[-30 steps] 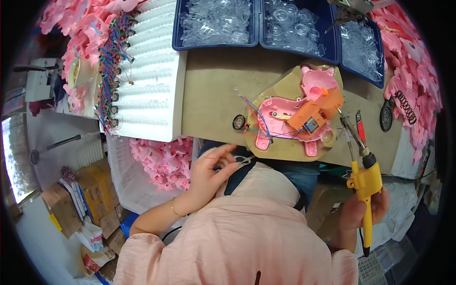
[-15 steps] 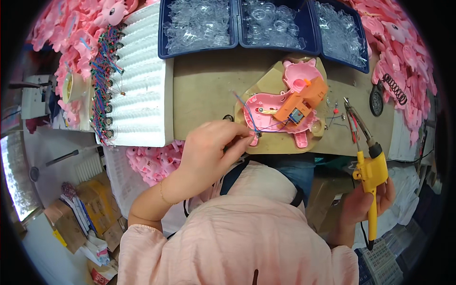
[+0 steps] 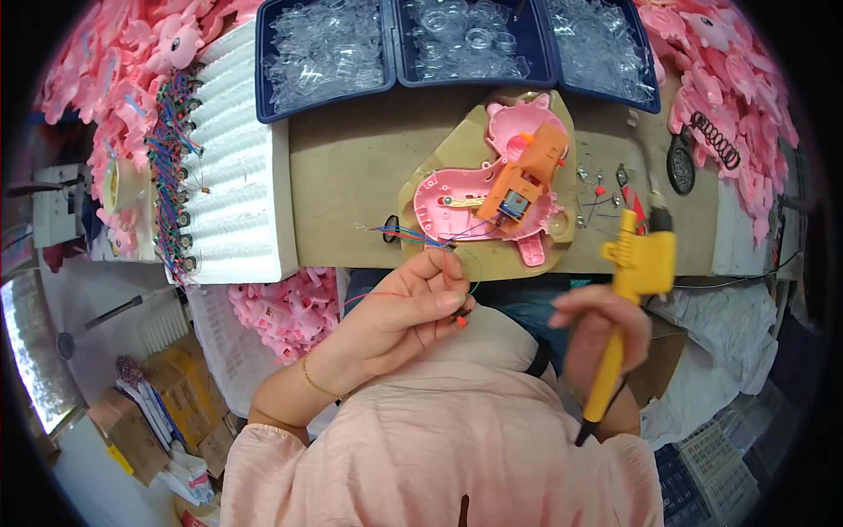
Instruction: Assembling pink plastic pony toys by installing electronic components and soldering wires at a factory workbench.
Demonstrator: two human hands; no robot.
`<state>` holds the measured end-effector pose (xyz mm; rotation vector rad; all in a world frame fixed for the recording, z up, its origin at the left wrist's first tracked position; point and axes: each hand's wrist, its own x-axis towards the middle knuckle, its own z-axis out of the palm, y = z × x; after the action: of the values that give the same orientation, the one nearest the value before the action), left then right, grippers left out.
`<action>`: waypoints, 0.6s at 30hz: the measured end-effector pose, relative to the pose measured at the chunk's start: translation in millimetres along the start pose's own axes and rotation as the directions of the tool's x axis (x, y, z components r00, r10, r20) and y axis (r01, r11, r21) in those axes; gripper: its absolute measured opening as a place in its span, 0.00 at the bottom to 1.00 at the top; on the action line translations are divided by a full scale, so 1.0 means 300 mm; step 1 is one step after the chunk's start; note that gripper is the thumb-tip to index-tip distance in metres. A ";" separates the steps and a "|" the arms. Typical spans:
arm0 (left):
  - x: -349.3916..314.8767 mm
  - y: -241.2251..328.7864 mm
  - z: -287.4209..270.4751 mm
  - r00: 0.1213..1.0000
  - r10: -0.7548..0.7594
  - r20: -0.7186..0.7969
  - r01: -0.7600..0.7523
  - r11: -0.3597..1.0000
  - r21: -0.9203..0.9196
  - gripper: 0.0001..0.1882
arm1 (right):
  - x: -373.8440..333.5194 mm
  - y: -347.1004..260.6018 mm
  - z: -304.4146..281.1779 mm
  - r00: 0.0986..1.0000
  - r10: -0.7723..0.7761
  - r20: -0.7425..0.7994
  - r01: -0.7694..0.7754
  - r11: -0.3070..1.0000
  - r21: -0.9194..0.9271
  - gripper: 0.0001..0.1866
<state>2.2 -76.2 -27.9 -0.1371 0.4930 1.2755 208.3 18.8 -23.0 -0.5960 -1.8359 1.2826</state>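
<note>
Pinching a small dark part (image 3: pixel 459 314), with red at one end, between thumb and fingers, the left hand (image 3: pixel 406 313) stands just below the bench edge. A thin green wire (image 3: pixel 479 274) loops beside its fingertips; its ends cannot be traced. The right hand (image 3: pixel 606 338), blurred, is closed round the handle of a yellow soldering tool (image 3: pixel 647 265), its front pointing up and away from the left hand. Beyond the left hand, coloured wires (image 3: pixel 406 234) lie by a pink shell (image 3: pixel 430 195), which rests open on a tan board (image 3: pixel 450 156) with an orange housing (image 3: pixel 548 149) over it. Judgement: wire handling is in hand, soldering not under way. The next move calls for a steady pinch, a chosen wire end and loose leads clear of the tip.
</note>
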 end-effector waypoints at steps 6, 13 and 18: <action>0.008 -0.011 -0.019 0.997 0.068 -0.035 -0.057 0.966 0.253 0.11 | 0.074 0.036 0.096 0.970 -0.134 0.201 0.162 0.979 -0.128 0.19; -0.021 0.042 0.012 0.982 0.096 -0.163 0.055 0.681 0.730 0.13 | 0.060 0.047 0.151 0.987 -0.136 0.084 0.148 0.977 -0.152 0.21; -0.061 0.067 0.084 0.897 0.433 0.092 -0.027 -0.153 0.988 0.11 | 0.045 0.042 0.138 0.990 -0.087 0.109 0.098 0.990 -0.097 0.21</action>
<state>-13.3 -77.2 5.8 1.2389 1.7625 0.8543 165.9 10.9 -36.8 -0.4998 -2.0013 1.1830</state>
